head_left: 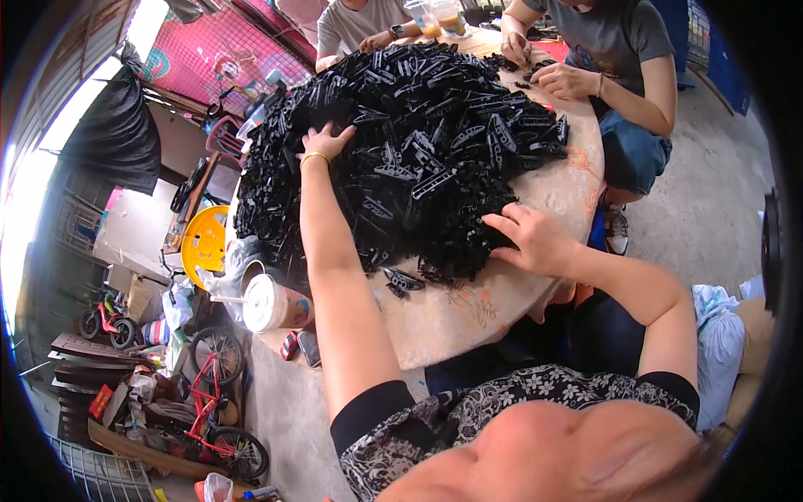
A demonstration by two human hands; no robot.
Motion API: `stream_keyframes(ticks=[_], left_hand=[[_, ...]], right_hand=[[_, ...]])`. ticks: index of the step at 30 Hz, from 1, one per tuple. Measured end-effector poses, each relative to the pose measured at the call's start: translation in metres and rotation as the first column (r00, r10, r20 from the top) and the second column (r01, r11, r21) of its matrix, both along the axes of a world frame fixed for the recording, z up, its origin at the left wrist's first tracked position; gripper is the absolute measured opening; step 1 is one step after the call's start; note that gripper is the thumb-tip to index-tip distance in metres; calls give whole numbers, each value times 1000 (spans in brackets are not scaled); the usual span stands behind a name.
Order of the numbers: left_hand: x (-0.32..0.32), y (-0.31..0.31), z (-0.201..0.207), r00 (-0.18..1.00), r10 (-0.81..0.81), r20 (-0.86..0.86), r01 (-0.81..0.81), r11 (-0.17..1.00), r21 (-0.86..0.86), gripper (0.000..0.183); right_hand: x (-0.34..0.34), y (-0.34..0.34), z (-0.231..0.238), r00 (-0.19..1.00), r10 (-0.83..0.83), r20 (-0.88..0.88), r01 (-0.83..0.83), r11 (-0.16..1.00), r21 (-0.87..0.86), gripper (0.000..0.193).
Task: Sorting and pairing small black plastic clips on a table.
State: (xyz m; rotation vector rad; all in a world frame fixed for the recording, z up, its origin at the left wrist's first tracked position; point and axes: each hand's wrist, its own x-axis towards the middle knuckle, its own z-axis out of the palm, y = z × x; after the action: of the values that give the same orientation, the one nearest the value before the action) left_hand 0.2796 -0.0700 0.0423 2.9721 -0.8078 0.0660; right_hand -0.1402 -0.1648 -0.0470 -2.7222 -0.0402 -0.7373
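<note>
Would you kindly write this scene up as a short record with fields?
Left hand: spread over a broad heap of black plastic-looking pieces
Right hand: fingers parted at the heap's near right edge
Surface: round table under a pale floral cloth
Nearby: white-lidded cup with straw, at the table's left
Other: person in dark grey T-shirt, far right of table

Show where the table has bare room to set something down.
Bare tablecloth shows between the black parts pile and the near table edge, and right of the pile beyond the right hand. Crowded: the pile around the left hand, and where the lidded cup stands.
</note>
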Motion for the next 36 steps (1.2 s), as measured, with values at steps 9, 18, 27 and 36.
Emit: stream_keyframes(ticks=[9,18,27,36], left_hand=[[-6,5,-13,995,-83,-47,87,992,87,63],[-28,37,-26,959,-270,-90,245,944,-222,48],[-89,63,-22,827,-209,522,518,646,-561,31],[-291,90,-7,390,-803,-451,117,529,-840,17]], right_hand=[[1,1,-3,1000,9,12,-10,999,49,49],[3,1,-7,994,17,108,-23,998,59,47],[4,-4,-7,975,7,221,-49,982,183,29],[9,-21,-2,993,-29,118,13,991,136,11]])
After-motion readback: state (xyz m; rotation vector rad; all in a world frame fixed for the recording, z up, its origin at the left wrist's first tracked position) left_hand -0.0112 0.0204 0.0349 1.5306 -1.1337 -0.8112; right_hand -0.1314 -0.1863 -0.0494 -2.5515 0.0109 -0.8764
